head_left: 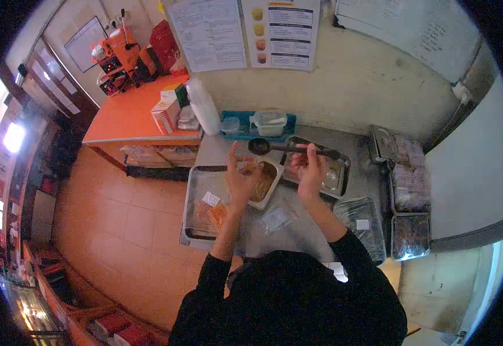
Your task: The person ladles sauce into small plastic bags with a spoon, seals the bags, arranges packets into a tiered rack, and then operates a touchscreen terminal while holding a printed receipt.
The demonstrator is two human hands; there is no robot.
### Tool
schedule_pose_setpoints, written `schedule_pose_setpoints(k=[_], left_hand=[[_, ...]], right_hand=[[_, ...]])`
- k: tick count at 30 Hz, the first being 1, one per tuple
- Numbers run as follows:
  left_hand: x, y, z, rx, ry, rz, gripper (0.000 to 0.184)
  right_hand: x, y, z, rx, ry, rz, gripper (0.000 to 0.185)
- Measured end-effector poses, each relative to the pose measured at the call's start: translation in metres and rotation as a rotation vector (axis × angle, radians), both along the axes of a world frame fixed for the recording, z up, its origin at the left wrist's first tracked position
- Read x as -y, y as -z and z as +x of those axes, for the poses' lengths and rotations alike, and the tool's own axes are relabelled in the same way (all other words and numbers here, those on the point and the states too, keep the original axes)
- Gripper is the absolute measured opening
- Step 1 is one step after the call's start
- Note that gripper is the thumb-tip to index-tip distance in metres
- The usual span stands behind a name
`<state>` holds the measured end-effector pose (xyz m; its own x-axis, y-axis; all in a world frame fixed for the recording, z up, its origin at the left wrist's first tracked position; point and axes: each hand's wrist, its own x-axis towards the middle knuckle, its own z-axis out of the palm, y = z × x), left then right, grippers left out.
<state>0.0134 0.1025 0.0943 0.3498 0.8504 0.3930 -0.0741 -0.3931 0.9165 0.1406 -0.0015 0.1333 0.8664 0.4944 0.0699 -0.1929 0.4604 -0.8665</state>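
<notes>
My right hand [312, 174] grips the handle of a black ladle [258, 146], held level with its round bowl to the left. My left hand [243, 180] is raised with its fingers apart, just below the ladle's bowl. Beneath the left hand stands a metal tray [274, 183] with brown food in it. A larger metal tray [191, 199] to the left holds clear packets, one with orange contents [218, 215]. Under my right hand is a dark-rimmed tray [344, 173] with metal inside. A small clear plastic packet [278, 218] lies on the steel table between my forearms.
A blue tray [227, 134] with plastic containers stands against the wall, beside a stack of white lids or cups [203, 106]. Plastic-wrapped trays [360, 222] and stacked packets [410, 181] line the right side. An orange counter [130, 109] stands at the back left.
</notes>
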Motion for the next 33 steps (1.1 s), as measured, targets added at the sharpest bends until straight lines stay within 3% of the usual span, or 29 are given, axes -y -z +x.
schedule_pose_setpoints(k=[2, 5, 7, 9, 10, 12, 13, 15, 16, 18, 20, 23, 24, 25, 28, 29, 31, 33], left_hand=[[-0.001, 0.005, -0.001, -0.031, -0.025, 0.055, 0.078], [0.003, 0.0, -0.004, -0.028, -0.036, -0.071, 0.075], [-0.006, 0.011, -0.007, -0.044, -0.039, 0.011, 0.069], [-0.009, 0.011, -0.014, -0.04, -0.01, -0.042, 0.063], [-0.01, 0.01, -0.016, -0.035, 0.029, -0.097, 0.058], [-0.013, 0.017, -0.018, 0.0, 0.088, -0.182, 0.053], [-0.013, 0.018, -0.018, 0.036, 0.147, -0.269, 0.048], [-0.011, 0.017, -0.018, -0.052, 0.121, -0.172, 0.045], [-0.009, 0.013, -0.017, -0.132, 0.091, -0.075, 0.042], [-0.002, 0.004, -0.016, -0.131, 0.096, -0.097, 0.041], [0.0, 0.002, -0.015, -0.129, 0.102, -0.122, 0.04], [0.004, -0.003, -0.011, -0.276, 0.087, 0.041, 0.041], [0.012, -0.019, -0.01, -0.221, 0.121, -0.099, 0.042], [0.017, -0.031, -0.009, -0.165, 0.152, -0.24, 0.042], [0.025, -0.036, -0.01, -0.05, 0.246, -0.29, 0.03], [0.026, -0.035, -0.012, -0.05, 0.25, -0.29, 0.03], [0.022, -0.033, -0.022, -0.04, 0.144, -0.03, 0.025], [0.016, -0.034, -0.032, -0.007, 0.182, -0.12, 0.02]], right_hand=[[-0.004, 0.006, 0.005, -0.114, 0.002, 0.013, 0.037], [-0.005, 0.019, 0.012, -0.322, 0.02, 0.046, 0.039], [-0.003, 0.033, 0.019, -0.415, 0.032, 0.07, 0.039], [0.004, 0.058, 0.021, -0.08, 0.062, -0.15, 0.038], [0.003, 0.073, 0.02, -0.082, 0.062, -0.149, 0.038], [-0.002, 0.102, 0.021, 0.162, -0.135, -0.371, 0.036], [-0.007, 0.115, 0.022, 0.157, -0.132, -0.37, 0.036], [-0.015, 0.135, 0.025, 0.479, -0.44, -0.562, 0.033], [-0.016, 0.117, 0.017, 0.477, -0.439, -0.559, 0.033], [-0.014, 0.076, -0.004, 1.082, 0.109, -0.43, 0.038], [-0.006, 0.035, -0.014, 1.106, 0.006, -0.368, 0.041], [-0.006, 0.014, -0.021, 1.098, -0.158, -0.297, 0.039], [-0.007, 0.012, -0.021, 1.071, -0.226, -0.278, 0.035], [-0.008, 0.013, -0.02, 1.069, -0.223, -0.279, 0.035], [-0.011, 0.014, -0.017, 1.045, -0.152, -0.177, 0.025], [-0.01, 0.012, -0.015, 1.1, -0.096, -0.184, 0.021], [-0.008, 0.002, -0.011, 1.156, -0.036, -0.19, 0.017], [-0.005, -0.006, -0.008, 1.126, -0.062, -0.165, 0.011]])
